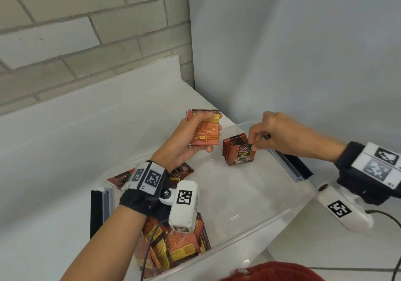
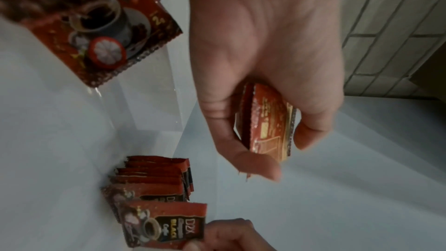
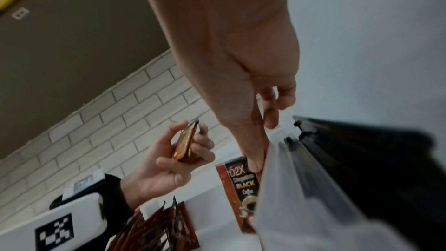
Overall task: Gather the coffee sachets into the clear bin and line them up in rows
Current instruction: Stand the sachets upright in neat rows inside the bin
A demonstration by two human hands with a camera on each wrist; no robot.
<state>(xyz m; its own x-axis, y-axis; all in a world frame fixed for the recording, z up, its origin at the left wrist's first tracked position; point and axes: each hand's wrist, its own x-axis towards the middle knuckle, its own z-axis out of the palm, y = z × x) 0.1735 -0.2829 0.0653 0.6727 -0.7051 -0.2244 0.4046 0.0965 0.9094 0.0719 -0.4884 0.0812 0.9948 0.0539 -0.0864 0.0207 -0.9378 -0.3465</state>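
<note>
I am mid-row: my right hand [image 1: 280,135] pinches the front sachet [image 1: 242,155] of the row standing in the bin [image 1: 288,211], my left hand [image 1: 191,142] grips a stack [image 1: 206,130] beside it, next sachet goes upright behind my fingertips.

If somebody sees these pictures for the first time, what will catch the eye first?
Probably the left hand, holding a small stack of sachets above the clear bin. Next, the right hand pinches the front sachet of an upright row at the bin's far end. A loose pile fills the near corner.
</note>
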